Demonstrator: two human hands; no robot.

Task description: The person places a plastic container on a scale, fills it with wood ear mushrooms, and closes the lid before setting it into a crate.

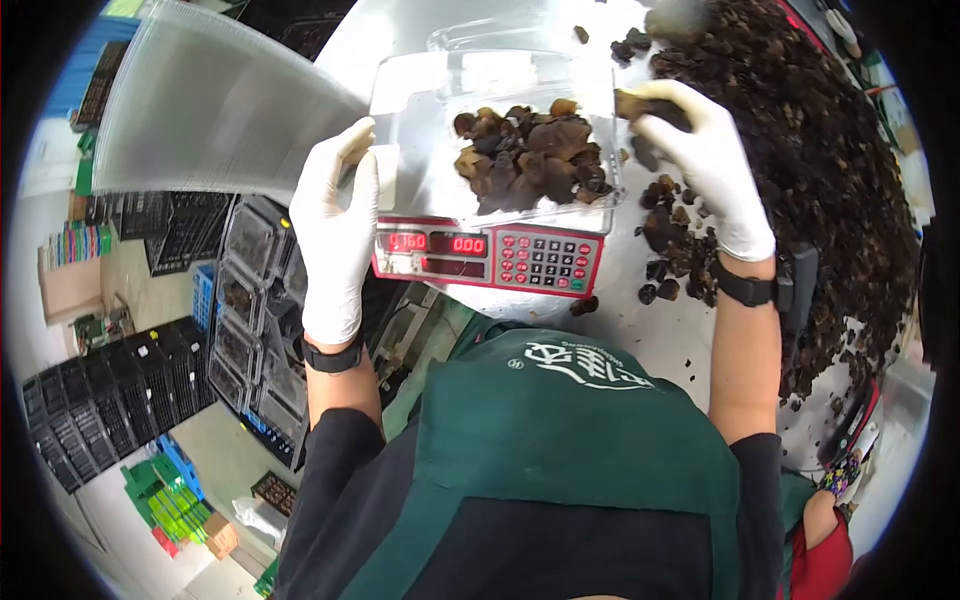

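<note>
A red digital scale (490, 258) with lit red digits carries a clear plastic box (425, 160) part-filled with brown wood ear mushrooms (535, 155). My left hand (335, 205), in a white glove, is at the left edge of the scale, thumb and fingers apart with nothing between them. Beside the box's right side, my gloved right hand (700, 150) has its fingers closed around a dark wood ear mushroom (660, 112). Loose pieces of wood ear (668, 235) lie on the table just below that hand.
A large heap of wood ears (830, 170) covers the table's right side. A tall stack of clear plastic boxes (220, 110) leans out at the upper left. Filled clear boxes (240, 300) sit in a crate, near stacked black crates (120, 400). Another person's red sleeve (825, 560) shows at lower right.
</note>
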